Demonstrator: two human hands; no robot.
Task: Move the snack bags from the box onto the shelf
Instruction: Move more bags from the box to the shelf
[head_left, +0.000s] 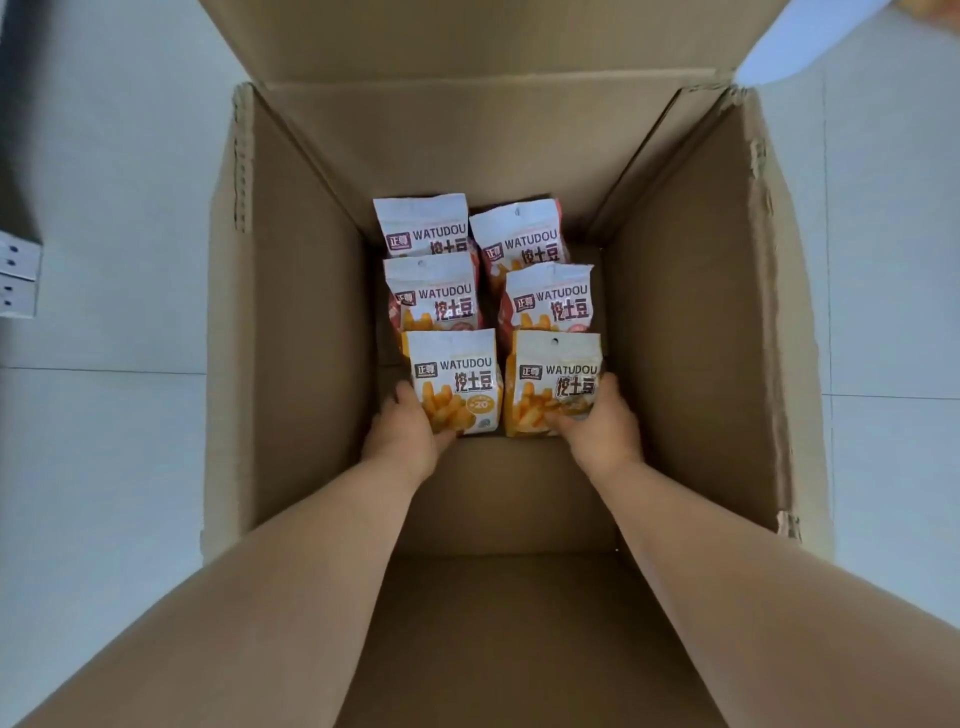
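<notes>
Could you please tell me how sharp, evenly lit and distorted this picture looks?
Head view: wide-angle distortion splays the box walls and stretches the forearms. Head view: even light, no glare; print on the snack bags reads sharply. Head view: the left hand gripping the front left bag and the right hand gripping the front right bag are unblurred; the top right corner is smeared.

1. The floor (104, 441) was pale, slightly glossy tile. Thin grout lines (104, 370) ran out to the left of the left hand (402, 436) and to the right of the right hand (597, 428).
2. Way out left of the left hand, at the edge, sat a white unit (18, 280) with small dark dots.
3. Far up beyond the right hand, a bluish-white panel (810, 41) poked in.
4. Light was soft and even.
</notes>
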